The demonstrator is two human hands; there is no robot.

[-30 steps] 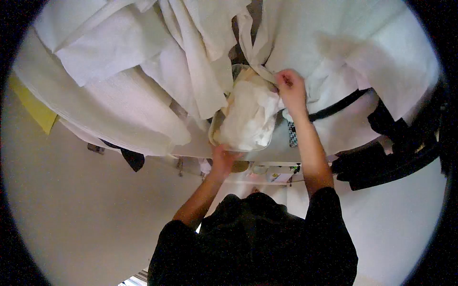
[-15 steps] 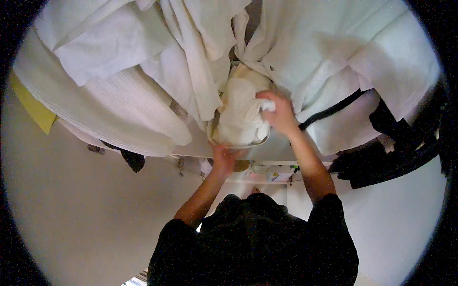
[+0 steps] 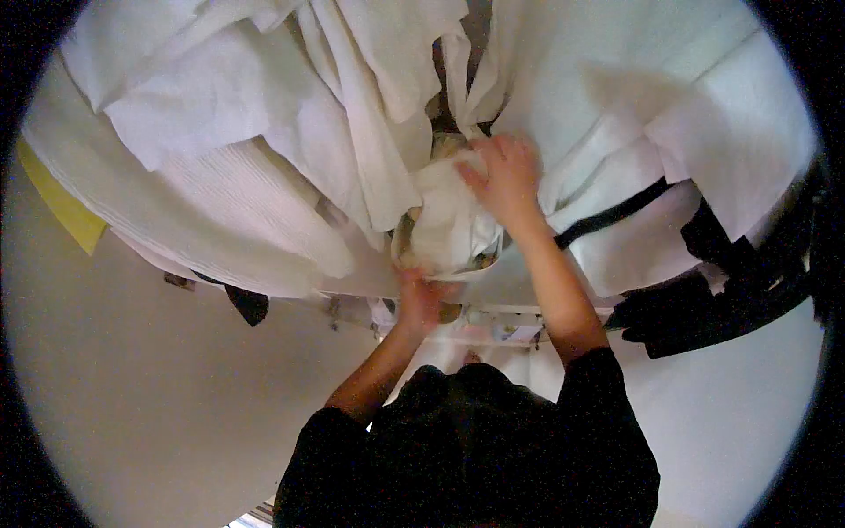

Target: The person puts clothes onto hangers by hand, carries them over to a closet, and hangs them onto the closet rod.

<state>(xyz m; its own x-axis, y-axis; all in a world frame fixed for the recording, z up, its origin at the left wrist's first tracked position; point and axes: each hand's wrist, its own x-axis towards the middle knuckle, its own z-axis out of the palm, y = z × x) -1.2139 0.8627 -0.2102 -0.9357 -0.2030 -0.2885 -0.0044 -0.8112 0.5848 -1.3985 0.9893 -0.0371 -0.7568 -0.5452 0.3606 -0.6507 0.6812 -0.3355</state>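
Observation:
A small pale container [image 3: 412, 267] with a rounded rim stands between hanging garments, with crumpled white cloth [image 3: 444, 211] inside it. My left hand [image 3: 422, 297] grips the container's near end, its fingers partly hidden and blurred. At the far right side of the cloth is my right hand [image 3: 506, 176], thumb and fingers apart, resting on or just above the fabric. I cannot tell whether its fingertips touch the cloth or the garment behind.
White garments [image 3: 194, 106] hang on the left and a large white one [image 3: 634, 88] on the right. Black cloth [image 3: 704, 299] hangs at the far right, yellow fabric [image 3: 57, 198] at the far left. Below the container runs a shelf with small items [image 3: 506, 333].
My right hand has let go of the bunched cloth and moved up, away from me, fingers spreading. The cloth lies lower in the container. My left hand stays at the near end.

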